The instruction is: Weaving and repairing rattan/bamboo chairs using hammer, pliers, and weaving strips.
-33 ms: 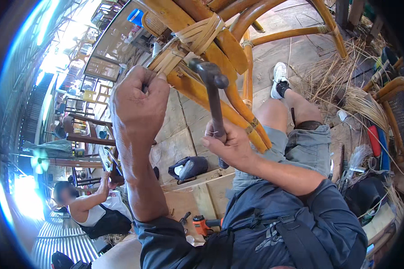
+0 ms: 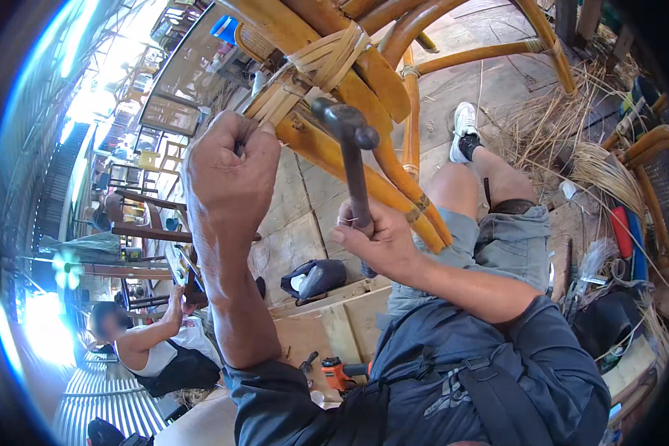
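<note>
A hammer [image 2: 355, 175] with a dark head and handle is in my right hand [image 2: 383, 241], its fingers wrapped round the handle. The hammer's head is up near the joint of a yellow-brown rattan chair frame [image 2: 327, 160]. My left hand [image 2: 230, 163] is closed at the left end of that joint. Its thumb and fingers pinch a pale rattan strip [image 2: 279, 104] that is wound round the frame. More pale strips [image 2: 331, 59] cross over the poles in a wrapped binding just above. The strip's end inside my left hand is hidden.
Loose cane strands [image 2: 602, 175] lie heaped on the floor at right. An orange power tool [image 2: 337, 372] sits near my body, and a dark bag-like thing [image 2: 316, 279] lies on the boards. At left another person [image 2: 156, 342] sits working beside dark chair frames [image 2: 152, 230].
</note>
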{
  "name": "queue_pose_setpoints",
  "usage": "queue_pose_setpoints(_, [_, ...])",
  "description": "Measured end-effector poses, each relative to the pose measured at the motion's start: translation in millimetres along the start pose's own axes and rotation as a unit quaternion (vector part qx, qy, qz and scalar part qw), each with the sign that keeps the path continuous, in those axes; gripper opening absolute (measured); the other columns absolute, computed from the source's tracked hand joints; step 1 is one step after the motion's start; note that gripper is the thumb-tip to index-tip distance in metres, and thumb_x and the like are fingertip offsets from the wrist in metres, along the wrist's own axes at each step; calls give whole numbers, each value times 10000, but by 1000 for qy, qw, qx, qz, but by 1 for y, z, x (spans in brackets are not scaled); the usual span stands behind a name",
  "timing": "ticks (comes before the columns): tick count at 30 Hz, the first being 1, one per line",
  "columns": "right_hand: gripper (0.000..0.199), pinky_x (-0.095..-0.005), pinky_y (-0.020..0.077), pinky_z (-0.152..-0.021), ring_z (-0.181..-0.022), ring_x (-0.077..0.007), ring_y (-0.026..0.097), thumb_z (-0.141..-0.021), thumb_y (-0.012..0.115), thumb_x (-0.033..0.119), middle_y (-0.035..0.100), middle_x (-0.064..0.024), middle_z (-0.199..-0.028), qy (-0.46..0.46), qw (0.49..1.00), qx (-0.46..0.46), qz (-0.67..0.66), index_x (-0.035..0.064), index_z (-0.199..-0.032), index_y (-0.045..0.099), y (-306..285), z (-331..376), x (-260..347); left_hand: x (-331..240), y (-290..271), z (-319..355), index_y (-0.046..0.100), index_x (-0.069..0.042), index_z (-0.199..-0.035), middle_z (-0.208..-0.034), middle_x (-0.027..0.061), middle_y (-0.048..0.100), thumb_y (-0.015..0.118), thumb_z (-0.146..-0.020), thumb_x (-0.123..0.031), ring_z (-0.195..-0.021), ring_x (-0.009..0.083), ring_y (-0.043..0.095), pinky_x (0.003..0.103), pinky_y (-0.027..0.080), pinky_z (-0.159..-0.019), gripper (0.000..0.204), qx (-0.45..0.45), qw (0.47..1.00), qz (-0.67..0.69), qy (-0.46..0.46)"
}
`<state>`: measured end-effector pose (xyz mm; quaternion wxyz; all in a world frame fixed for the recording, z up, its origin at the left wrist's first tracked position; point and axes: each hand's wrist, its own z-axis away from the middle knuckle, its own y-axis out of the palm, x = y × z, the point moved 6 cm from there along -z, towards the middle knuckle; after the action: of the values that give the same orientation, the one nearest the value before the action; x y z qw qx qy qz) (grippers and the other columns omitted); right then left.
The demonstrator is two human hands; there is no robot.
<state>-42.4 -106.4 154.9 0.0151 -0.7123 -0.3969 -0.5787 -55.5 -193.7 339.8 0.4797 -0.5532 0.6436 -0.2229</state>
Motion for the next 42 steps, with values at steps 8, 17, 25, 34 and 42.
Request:
queue_pose_setpoints(8, [166, -184, 288, -489, -572, -1, 354, -876, 626, 176, 423, 81, -627, 62, 993, 4, -103, 44, -803, 557, 27, -5, -17, 17, -8, 6, 569, 27, -724, -578, 28, 501, 584, -808, -124, -569, 72, 424, 246, 367, -516, 174, -4, 999, 41, -24])
queue_pose_setpoints(17, [220, -196, 305, -469, -541, -16, 370, -887, 613, 220, 417, 61, -596, 38, 998, -21, -42, 42, -777, 544, 32, -16, -6, 10, -9, 7, 574, 30, -736, -573, 41, 505, 577, -815, -135, -552, 79, 421, 255, 373, -517, 184, -9, 1000, 1, -24])
queue_pose_setpoints(25, [239, -202, 317, -459, -531, -19, 383, -905, 582, 236, 429, 52, -599, 80, 987, -14, -138, 43, -770, 541, 38, -3, -16, 18, -13, 4, 588, 32, -742, -590, 67, 536, 583, -813, -144, -566, 94, 446, 264, 398, -543, 190, -6, 999, -24, -28])
queue_pose_setpoints(34, [226, -205, 308, -452, -521, -14, 381, -907, 562, 207, 421, 58, -589, 139, 986, -6, -90, 55, -744, 526, 48, -12, -22, 20, -14, 4, 591, 27, -756, -617, 60, 552, 576, -822, -156, -586, 94, 455, 262, 399, -559, 195, -6, 999, -36, -34])
queue_pose_setpoints(42, [223, -204, 309, -455, -529, -10, 387, -907, 561, 205, 428, 62, -594, 53, 995, -8, -90, 51, -749, 535, 45, -17, -3, 12, -13, 4, 584, 28, -755, -613, 54, 540, 566, -823, -162, -579, 96, 462, 264, 392, -549, 204, 7, 999, -34, -32])
